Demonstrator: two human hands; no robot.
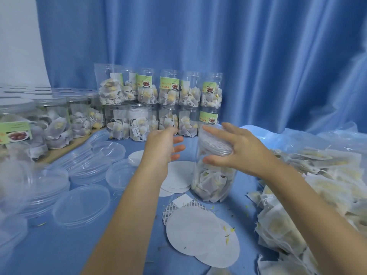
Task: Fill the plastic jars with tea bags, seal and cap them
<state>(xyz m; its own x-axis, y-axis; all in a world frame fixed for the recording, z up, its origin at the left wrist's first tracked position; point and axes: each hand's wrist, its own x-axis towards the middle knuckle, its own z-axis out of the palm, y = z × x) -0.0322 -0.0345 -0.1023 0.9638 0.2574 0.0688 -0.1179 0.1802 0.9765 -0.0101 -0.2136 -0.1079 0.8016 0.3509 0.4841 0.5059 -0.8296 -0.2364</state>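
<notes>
A clear plastic jar (214, 183) holding tea bags stands on the blue cloth at the centre. My right hand (244, 151) grips a clear cap (216, 144) with thumb and fingers, tilted over the jar's mouth. A white seal disc shows through the cap. My left hand (160, 147) hovers just left of the jar, fingers spread and holding nothing. White seal discs (198, 231) lie in front of the jar, more of them (178, 177) behind it. Loose tea bags (317, 185) are heaped on the right.
Loose clear caps (81, 205) are scattered and stacked on the left. Filled uncapped jars (158, 102) stand two high against the blue curtain at the back. Capped jars (55, 120) sit on a board at the far left.
</notes>
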